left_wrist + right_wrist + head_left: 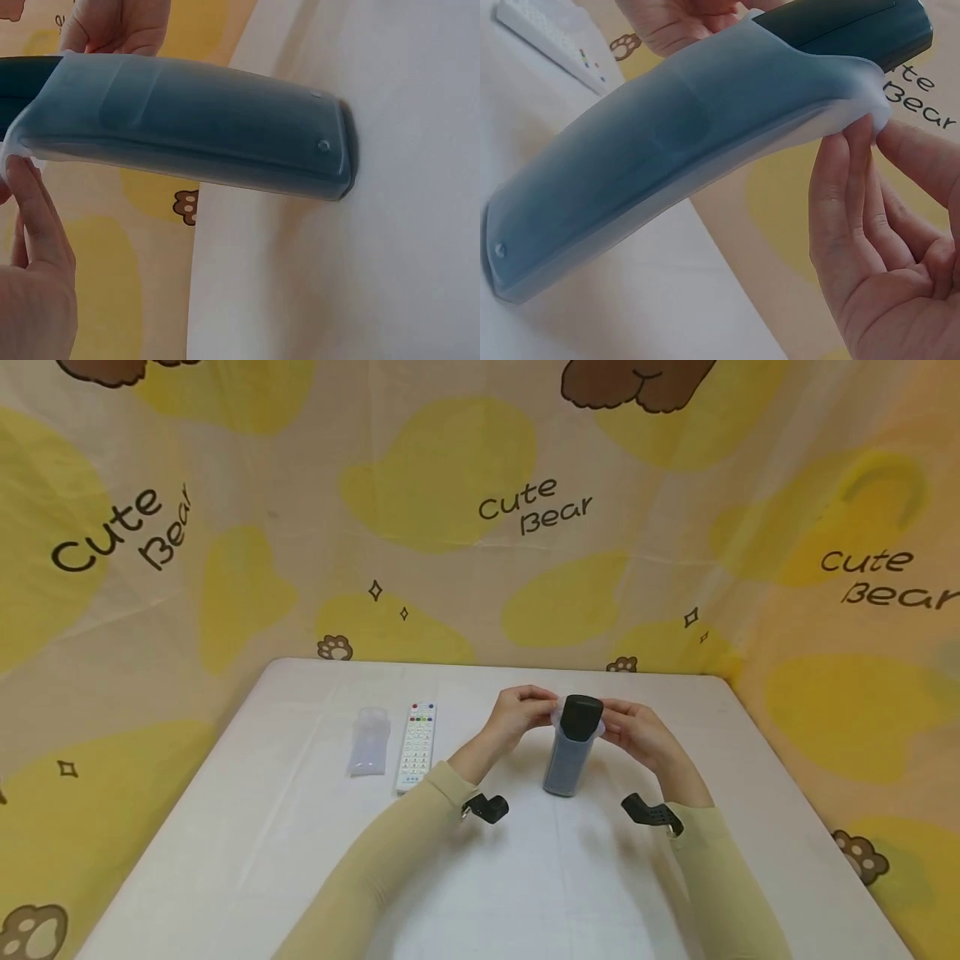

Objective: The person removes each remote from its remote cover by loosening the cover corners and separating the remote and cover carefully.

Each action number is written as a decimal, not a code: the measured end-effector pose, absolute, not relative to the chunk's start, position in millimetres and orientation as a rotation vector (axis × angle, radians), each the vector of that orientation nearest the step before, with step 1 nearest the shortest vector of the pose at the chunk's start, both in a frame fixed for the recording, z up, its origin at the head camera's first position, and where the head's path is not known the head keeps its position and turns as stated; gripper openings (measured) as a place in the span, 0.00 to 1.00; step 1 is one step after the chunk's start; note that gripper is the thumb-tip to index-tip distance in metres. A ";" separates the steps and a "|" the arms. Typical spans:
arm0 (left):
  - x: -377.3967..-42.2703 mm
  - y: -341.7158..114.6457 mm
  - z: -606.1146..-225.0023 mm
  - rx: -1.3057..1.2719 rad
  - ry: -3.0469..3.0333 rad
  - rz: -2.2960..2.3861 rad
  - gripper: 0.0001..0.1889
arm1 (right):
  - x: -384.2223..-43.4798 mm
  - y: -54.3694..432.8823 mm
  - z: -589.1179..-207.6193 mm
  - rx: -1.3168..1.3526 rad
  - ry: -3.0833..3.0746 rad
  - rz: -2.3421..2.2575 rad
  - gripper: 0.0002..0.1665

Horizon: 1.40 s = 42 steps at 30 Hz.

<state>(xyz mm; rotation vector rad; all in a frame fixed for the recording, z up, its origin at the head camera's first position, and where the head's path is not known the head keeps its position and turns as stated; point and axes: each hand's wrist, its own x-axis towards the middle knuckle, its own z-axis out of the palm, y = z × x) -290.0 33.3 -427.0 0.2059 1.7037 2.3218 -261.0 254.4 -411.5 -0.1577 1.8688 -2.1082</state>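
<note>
Fitting the translucent sleeve (568, 766) over the black handset (582, 717) looked like the step in hand, the two leaning together to the right of the white remote (416, 747), with the handset's top end bare above the sleeve's mouth. The left hand (517, 714) pinched the mouth's lip on the white remote's side and the right hand (643, 732) pinched the lip farther from it, while a second sleeve (369, 747) lay just left of that remote. The next move probably called for drawing the lip evenly up over the bare end
</note>
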 end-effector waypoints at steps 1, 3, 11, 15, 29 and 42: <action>-290.1 32.9 -428.6 0.194 1.707 2.311 0.11 | -260.9 254.8 -412.8 -0.142 1.880 -2.097 0.09; -290.0 32.1 -432.3 0.164 1.720 2.285 0.10 | -260.4 255.5 -415.7 -0.104 1.888 -2.085 0.09; -285.3 30.4 -443.8 0.124 1.727 2.229 0.11 | -256.1 256.7 -428.0 0.008 1.795 -2.114 0.11; -284.0 29.9 -446.7 0.118 1.712 2.231 0.10 | -253.5 255.6 -431.1 0.027 1.758 -2.126 0.20; -280.5 28.2 -456.8 0.171 1.789 2.186 0.10 | -246.5 253.9 -441.2 -0.010 1.837 -2.160 0.16; -273.7 24.7 -458.5 0.239 1.813 2.127 0.11 | -238.8 253.4 -451.9 -0.006 1.808 -2.191 0.10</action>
